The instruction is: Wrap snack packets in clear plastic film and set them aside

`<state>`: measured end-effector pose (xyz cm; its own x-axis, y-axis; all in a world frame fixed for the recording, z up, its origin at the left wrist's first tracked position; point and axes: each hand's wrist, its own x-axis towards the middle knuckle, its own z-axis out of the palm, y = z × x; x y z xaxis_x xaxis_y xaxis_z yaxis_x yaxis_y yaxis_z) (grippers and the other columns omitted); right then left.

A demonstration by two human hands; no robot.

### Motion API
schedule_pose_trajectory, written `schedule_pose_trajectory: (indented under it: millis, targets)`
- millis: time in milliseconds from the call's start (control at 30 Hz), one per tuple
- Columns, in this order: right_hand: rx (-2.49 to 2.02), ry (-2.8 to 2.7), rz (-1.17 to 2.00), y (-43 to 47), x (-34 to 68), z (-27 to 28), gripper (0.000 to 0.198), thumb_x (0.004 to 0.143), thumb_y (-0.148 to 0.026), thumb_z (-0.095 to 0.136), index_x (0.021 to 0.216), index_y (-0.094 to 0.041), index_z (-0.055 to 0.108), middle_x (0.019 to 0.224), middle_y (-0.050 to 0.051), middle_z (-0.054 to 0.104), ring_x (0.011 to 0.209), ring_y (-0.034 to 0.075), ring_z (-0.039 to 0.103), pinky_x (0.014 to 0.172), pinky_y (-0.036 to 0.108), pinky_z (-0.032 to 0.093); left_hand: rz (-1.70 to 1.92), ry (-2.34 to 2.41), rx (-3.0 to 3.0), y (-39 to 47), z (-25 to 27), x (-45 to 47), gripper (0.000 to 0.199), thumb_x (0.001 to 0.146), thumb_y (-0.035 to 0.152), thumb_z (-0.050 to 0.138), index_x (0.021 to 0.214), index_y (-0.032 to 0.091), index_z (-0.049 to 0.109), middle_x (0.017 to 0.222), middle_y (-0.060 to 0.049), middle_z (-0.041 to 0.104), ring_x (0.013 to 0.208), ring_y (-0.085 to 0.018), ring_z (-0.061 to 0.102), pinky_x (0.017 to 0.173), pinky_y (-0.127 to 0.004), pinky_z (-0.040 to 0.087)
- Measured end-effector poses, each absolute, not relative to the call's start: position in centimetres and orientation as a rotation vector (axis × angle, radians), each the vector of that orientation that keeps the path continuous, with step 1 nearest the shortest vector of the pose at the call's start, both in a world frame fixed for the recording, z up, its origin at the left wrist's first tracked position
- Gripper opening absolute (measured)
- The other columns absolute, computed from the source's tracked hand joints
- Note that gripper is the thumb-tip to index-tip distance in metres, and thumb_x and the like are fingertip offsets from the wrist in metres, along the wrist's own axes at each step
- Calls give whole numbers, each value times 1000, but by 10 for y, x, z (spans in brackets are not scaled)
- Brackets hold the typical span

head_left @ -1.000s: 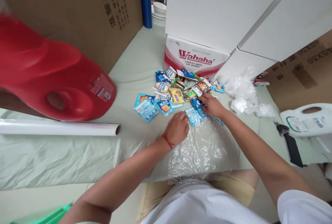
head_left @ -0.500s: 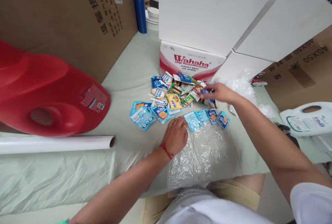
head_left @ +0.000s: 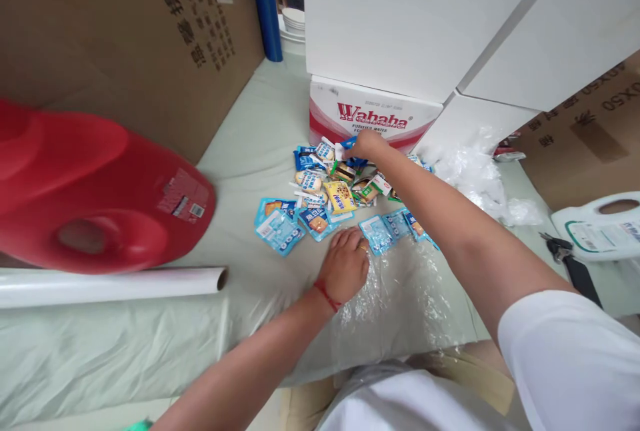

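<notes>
My left hand (head_left: pixel 346 263) lies flat, palm down, on the table at the edge of a clear plastic bag (head_left: pixel 395 304), its fingers stretched out just below the light-blue snack packets (head_left: pixel 281 231). At the back of a mixed pile of small wrapped snacks, my right hand (head_left: pixel 369 144) has its fingers closed on a dark-blue snack packet (head_left: pixel 349 143); the fingertips are partly hidden. A yellow packet (head_left: pixel 340 198) sits in the middle of the pile. More light-blue packets (head_left: pixel 377 234) lie to the right of my left hand, some behind my right forearm.
Behind the pile stands a Wahaha carton (head_left: pixel 375 114) under white boxes (head_left: pixel 390 18). Crumpled clear plastic (head_left: pixel 473 174) lies to the right, near a white jug (head_left: pixel 600 228) and pliers (head_left: pixel 570 261). A red jug (head_left: pixel 125 191) and a white roll (head_left: pixel 110 286) are on the left.
My right hand has moved left and back across the snack pile to the dark-blue packet. My left hand stays flat in its place. The view has shifted slightly.
</notes>
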<state>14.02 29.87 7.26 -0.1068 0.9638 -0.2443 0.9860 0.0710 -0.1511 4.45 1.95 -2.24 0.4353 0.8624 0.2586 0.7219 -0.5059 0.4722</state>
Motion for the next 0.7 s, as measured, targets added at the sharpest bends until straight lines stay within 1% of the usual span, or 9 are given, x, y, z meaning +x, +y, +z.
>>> schedule_pose_trajectory:
  millis: [67, 133, 233, 300, 367, 467, 567, 633, 700]
  targets:
    - [2048, 2174, -372, 297, 136, 81, 55, 64, -33, 92, 110, -10, 72, 114, 20, 72, 110, 33, 67, 93, 39, 55, 694, 1369, 2405, 19, -23, 45, 29, 94, 18, 55, 120, 13, 66, 134, -16, 63, 134, -32, 53, 122, -51, 38]
    - [2018, 2195, -341, 291, 139, 93, 45, 65, -27, 89, 105, -10, 74, 108, 17, 74, 102, 30, 68, 88, 36, 55, 714, 1361, 2407, 19, -24, 44, 30, 94, 18, 55, 121, 13, 67, 135, -16, 63, 135, -31, 54, 122, -51, 38]
    - [1967, 2327, -293, 263, 164, 120, 39, 72, -29, 82, 105, -11, 75, 102, 12, 75, 94, 26, 67, 84, 33, 52, 756, 1346, 2371, 20, -26, 43, 31, 93, 16, 55, 120, 13, 69, 136, -16, 64, 135, -31, 55, 122, -51, 40]
    - [1939, 2520, -302, 230, 195, 139, 43, 73, -33, 80, 111, -13, 74, 100, 7, 74, 92, 24, 65, 82, 32, 50, 783, 1334, 2330, 22, -27, 42, 31, 92, 14, 54, 117, 14, 71, 134, -16, 66, 133, -30, 57, 121, -50, 42]
    - [1888, 2689, -470, 188, 233, 152, 52, 71, -38, 81, 118, -16, 73, 101, 5, 74, 90, 23, 65, 79, 32, 50, 803, 1325, 2297, 26, -28, 41, 33, 91, 11, 51, 115, 14, 74, 132, -15, 68, 132, -29, 59, 119, -49, 45]
    - [1790, 2600, -842, 117, 283, 151, 57, 71, -41, 80, 124, -21, 71, 100, 3, 75, 84, 22, 67, 75, 31, 52, 807, 1302, 2277, 30, -30, 40, 38, 88, 7, 48, 114, 14, 75, 131, -15, 70, 131, -29, 61, 116, -50, 47]
    - [1638, 2530, -966, 56, 302, 134, 57, 73, -30, 77, 129, -23, 70, 109, 3, 76, 90, 23, 70, 80, 32, 53, 799, 1257, 2279, 32, -32, 38, 42, 85, 6, 46, 115, 13, 75, 133, -16, 70, 132, -30, 61, 116, -52, 46]
    - [1509, 2563, -949, 28, 295, 121, 58, 72, -18, 74, 130, -25, 69, 117, 4, 76, 100, 25, 71, 88, 33, 52, 818, 1230, 2266, 34, -34, 35, 44, 84, 7, 46, 118, 15, 73, 137, -14, 69, 134, -29, 59, 116, -51, 45]
    - [1385, 2593, -910, 10, 278, 108, 60, 72, -11, 71, 130, -25, 69, 124, 5, 75, 110, 27, 70, 94, 34, 51, 827, 1216, 2247, 36, -37, 33, 46, 84, 7, 45, 121, 15, 72, 139, -13, 68, 135, -28, 59, 117, -50, 44]
